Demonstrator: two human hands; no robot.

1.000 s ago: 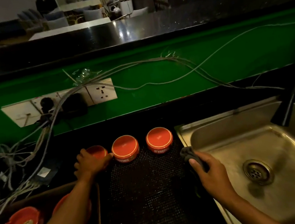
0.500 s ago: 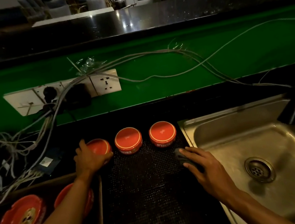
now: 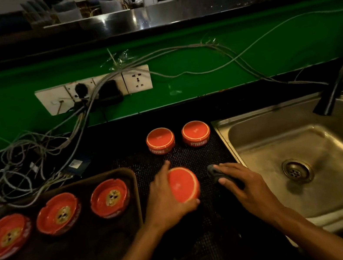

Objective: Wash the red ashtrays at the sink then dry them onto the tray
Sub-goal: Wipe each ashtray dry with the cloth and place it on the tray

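Observation:
My left hand grips an upturned red ashtray, tilted, just above the black mesh mat. My right hand lies on a dark grey cloth at the mat's right side, fingers curved over it, next to the sink. Two more red ashtrays stand upside down at the mat's far edge, one on the left and one on the right. Three red ashtrays lie face up on the brown tray to the left.
A black tap hangs over the steel sink, whose drain is open. A tangle of grey cables covers the counter behind the tray, running up to a wall socket strip on the green backsplash.
My left hand lifted the leftmost ashtray from the back row and brought it toward me beside the cloth. My right hand stayed on the cloth. The camera view shifted left and down.

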